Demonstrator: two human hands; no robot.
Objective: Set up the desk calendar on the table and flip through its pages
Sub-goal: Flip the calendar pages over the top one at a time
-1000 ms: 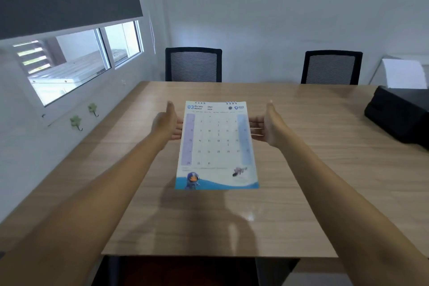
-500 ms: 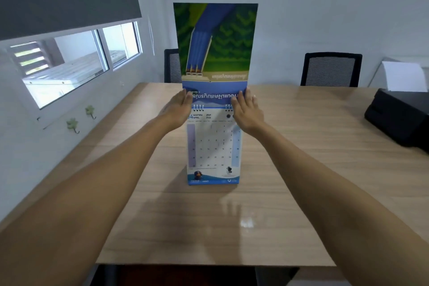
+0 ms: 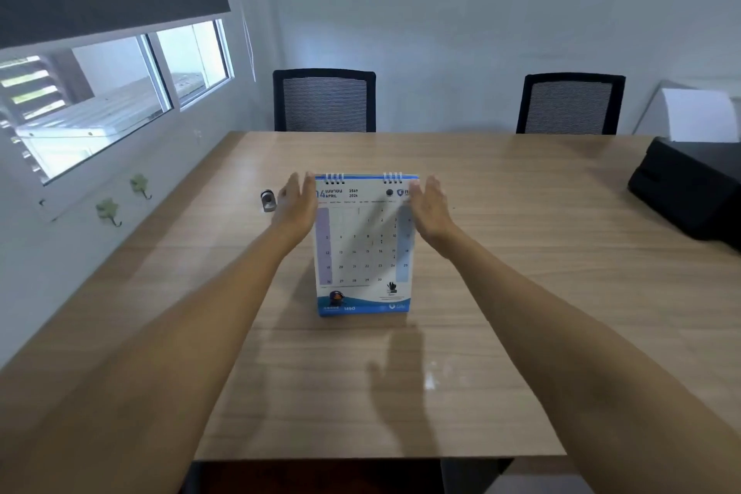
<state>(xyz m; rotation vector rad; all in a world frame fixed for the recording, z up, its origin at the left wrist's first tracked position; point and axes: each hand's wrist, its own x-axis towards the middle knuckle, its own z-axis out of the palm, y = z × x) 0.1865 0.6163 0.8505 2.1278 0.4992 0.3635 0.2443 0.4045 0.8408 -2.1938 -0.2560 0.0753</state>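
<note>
The desk calendar [image 3: 363,249] stands upright on the wooden table [image 3: 501,293], spiral binding at the top, showing the April page with a blue band along its bottom. My left hand [image 3: 298,203] is flat against the calendar's upper left edge, fingers straight and pointing away. My right hand [image 3: 431,209] is at the upper right edge, palm facing inward, fingers extended. Whether either hand touches the calendar is unclear because of blur. Neither hand grips anything.
A small silver and black object [image 3: 268,200] lies on the table just left of my left hand. A black printer [image 3: 689,188] with white paper sits at the right edge. Two black mesh chairs [image 3: 324,100] [image 3: 570,103] stand behind the table. A window wall runs along the left.
The March page was lifted up and turned over the spiral to the back. April now faces me, and both hands have dropped to the calendar's top corners.
</note>
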